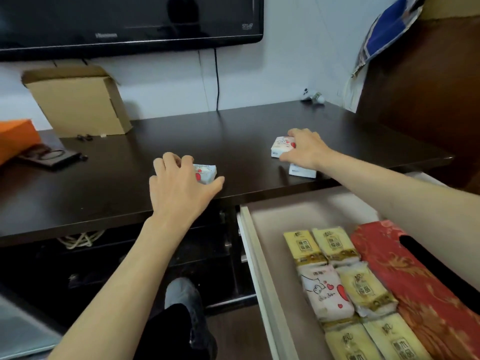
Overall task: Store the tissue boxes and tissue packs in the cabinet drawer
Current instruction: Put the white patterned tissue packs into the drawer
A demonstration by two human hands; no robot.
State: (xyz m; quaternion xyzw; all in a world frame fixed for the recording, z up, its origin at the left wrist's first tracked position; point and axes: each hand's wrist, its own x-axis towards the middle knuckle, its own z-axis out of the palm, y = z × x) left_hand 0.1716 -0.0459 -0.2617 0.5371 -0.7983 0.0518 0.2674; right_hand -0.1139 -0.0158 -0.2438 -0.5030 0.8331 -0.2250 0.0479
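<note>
Both hands down on the dark brown wooden counter point(233, 141), each closing on a small white tissue pack printed with red hearts: left hand point(179, 185) curled over one pack point(206, 172) near the front edge, right hand point(306, 149) pinching another point(281, 146), with a third white pack point(302, 171) lying just beside its wrist. Best to firm up each grip across the short sides, lift clear, then lower flat into the bare left part of the open pale drawer point(262, 255), next to the yellow packs point(335, 245) and the red patterned tissue box point(405, 268). Behind, a tilted cardboard box point(78, 100) against the white wall, under a black television point(130, 19).
</note>
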